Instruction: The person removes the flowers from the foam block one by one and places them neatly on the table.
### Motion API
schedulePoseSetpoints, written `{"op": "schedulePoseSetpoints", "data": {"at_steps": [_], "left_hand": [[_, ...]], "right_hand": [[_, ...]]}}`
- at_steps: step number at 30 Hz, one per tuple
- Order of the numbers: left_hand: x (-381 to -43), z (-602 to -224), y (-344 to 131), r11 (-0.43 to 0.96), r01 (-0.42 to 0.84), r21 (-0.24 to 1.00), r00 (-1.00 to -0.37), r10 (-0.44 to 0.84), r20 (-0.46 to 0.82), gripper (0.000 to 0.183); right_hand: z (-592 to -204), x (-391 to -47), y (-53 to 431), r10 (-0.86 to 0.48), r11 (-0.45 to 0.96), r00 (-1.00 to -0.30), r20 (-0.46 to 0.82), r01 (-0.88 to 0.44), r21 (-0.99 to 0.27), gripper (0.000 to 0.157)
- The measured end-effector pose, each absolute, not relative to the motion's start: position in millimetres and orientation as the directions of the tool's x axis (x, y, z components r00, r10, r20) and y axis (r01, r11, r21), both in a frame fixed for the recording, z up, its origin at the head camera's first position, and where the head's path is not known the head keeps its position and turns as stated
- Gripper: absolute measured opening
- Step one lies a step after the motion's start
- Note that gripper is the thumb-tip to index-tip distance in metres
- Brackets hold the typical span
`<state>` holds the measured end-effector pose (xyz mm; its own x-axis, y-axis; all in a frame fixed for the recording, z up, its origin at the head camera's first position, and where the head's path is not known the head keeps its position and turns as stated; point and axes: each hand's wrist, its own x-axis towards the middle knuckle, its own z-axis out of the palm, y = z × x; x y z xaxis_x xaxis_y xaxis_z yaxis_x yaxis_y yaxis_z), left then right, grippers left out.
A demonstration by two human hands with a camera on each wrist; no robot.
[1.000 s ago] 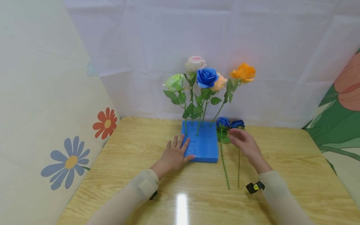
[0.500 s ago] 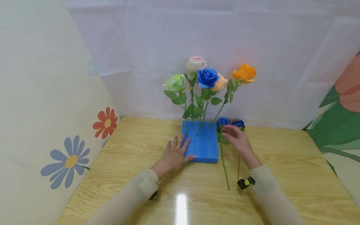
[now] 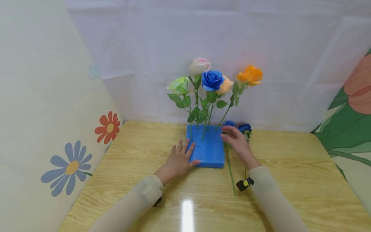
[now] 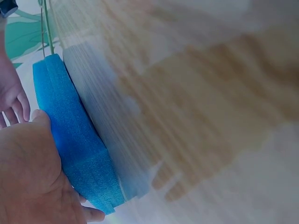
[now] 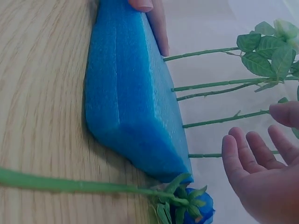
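My left hand (image 3: 177,160) rests with spread fingers on the left side of a blue foam block (image 3: 209,151). Its thumb lies on the block's top near the front. My right hand (image 3: 238,143) hovers near the block's right edge, fingers loosely bent and holding nothing, as the right wrist view also shows. Beneath and beside it lie two blue roses, one near the block (image 5: 200,207) and a darker one (image 3: 244,128) further right; the hand partly hides both. Standing in the block are a green rose (image 3: 179,85), pink-white rose (image 3: 200,66), blue rose (image 3: 212,80), peach rose (image 3: 226,86) and orange rose (image 3: 250,75).
The wooden table (image 3: 139,141) meets a white cloth backdrop (image 3: 162,38) behind the flowers. Painted flowers decorate the walls at left and right. Small holes show in the block's top. The stem (image 3: 231,170) of the nearer lying rose points toward the table's front.
My right hand has moved left, from above the darker lying rose past the nearer one to the block's right edge. My left hand stays in place on the block.
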<state>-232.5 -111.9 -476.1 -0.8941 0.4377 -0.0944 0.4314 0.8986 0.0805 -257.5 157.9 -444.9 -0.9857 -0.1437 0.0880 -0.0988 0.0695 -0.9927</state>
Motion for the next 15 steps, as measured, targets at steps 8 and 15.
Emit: {"op": "schedulePoseSetpoints", "data": {"at_steps": [8, 15], "left_hand": [[-233.9, -478.3, -111.9, 0.902, 0.425, 0.076, -0.898, 0.431, -0.09, 0.086], [-233.5, -477.7, -111.6, 0.902, 0.426, 0.073, -0.898, 0.432, -0.088, 0.086]], "right_hand": [[-444.6, -263.8, 146.3, -0.141, 0.052, -0.985, 0.099, -0.107, -0.993, 0.048], [-446.3, -268.8, 137.0, -0.132, 0.033, -0.987, 0.097, -0.102, -0.994, 0.048]]}}
